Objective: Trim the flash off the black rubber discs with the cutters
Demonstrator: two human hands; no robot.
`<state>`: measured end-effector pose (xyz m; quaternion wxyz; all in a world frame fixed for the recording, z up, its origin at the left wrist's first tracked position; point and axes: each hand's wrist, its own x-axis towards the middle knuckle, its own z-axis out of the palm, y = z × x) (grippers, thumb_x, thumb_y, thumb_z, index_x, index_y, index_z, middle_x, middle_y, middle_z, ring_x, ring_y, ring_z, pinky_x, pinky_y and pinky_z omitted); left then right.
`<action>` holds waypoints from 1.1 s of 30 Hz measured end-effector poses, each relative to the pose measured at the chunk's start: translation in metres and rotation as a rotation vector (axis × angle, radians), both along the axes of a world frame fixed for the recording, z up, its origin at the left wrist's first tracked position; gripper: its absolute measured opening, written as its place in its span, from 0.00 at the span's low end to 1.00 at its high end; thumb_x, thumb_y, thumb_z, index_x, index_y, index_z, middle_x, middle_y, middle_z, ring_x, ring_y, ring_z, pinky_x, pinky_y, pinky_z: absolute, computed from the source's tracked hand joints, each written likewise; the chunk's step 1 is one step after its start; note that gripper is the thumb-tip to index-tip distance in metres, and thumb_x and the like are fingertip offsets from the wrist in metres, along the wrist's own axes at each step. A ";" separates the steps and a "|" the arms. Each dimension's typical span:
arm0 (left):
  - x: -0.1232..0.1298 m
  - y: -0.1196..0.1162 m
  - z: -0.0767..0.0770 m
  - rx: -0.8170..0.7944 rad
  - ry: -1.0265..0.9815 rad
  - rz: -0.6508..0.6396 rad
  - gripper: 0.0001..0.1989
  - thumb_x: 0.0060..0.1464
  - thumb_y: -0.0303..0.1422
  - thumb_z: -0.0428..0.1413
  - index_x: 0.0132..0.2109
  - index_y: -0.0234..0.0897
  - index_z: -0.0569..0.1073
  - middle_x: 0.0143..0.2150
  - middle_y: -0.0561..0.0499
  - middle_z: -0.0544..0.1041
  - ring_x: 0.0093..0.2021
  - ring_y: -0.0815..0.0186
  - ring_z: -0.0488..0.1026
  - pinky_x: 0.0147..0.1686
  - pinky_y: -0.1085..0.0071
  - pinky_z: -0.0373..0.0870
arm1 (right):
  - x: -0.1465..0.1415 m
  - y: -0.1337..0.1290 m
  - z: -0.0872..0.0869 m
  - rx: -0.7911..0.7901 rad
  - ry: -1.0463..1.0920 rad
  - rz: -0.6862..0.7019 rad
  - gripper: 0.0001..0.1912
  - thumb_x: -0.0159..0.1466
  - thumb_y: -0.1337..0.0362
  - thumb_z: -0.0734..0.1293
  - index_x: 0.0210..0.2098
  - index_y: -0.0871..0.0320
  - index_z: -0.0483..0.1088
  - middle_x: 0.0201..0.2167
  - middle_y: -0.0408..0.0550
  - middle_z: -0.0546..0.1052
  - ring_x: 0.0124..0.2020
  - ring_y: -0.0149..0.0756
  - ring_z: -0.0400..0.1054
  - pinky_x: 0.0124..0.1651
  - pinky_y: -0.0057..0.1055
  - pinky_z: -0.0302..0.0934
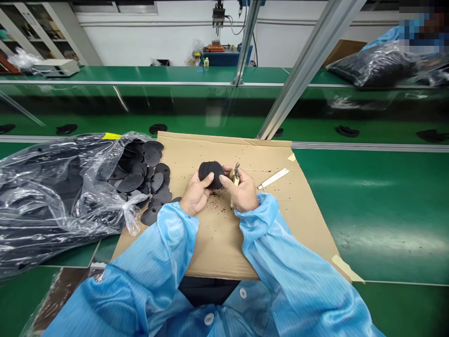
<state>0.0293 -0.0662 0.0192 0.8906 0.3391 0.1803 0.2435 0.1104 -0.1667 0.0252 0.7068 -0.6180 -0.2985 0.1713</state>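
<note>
My left hand (196, 193) is closed on a small fanned stack of black oval discs (212, 174), its thumb lying across the front. My right hand (242, 188) grips nippers (235, 173) with pale yellow handles, jaws pointing up, and its thumb touches the right edge of the discs. Both hands are over a cardboard sheet (217, 248) sprinkled with tiny black scraps. Left of the hands, many loose black discs (156, 187) spill from a clear plastic bag (63, 196). A white-handled utility knife (273, 179) lies on the cardboard to the right.
Behind the cardboard runs a green conveyor belt (210, 122) with small black piles (347, 131) spaced along it. A slanted metal post (301, 79) rises behind the cardboard's right side. Another filled plastic bag (375, 65) sits at the far right, near a person's blue sleeve (386, 35).
</note>
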 end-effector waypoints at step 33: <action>0.012 0.002 -0.001 -0.097 -0.077 0.215 0.34 0.18 0.41 0.74 0.38 0.36 0.75 0.41 0.45 0.77 0.48 0.57 0.74 0.58 0.56 0.61 | -0.006 -0.001 -0.007 -0.318 -0.587 -0.305 0.16 0.59 0.42 0.61 0.42 0.37 0.72 0.36 0.58 0.78 0.37 0.50 0.73 0.38 0.47 0.63</action>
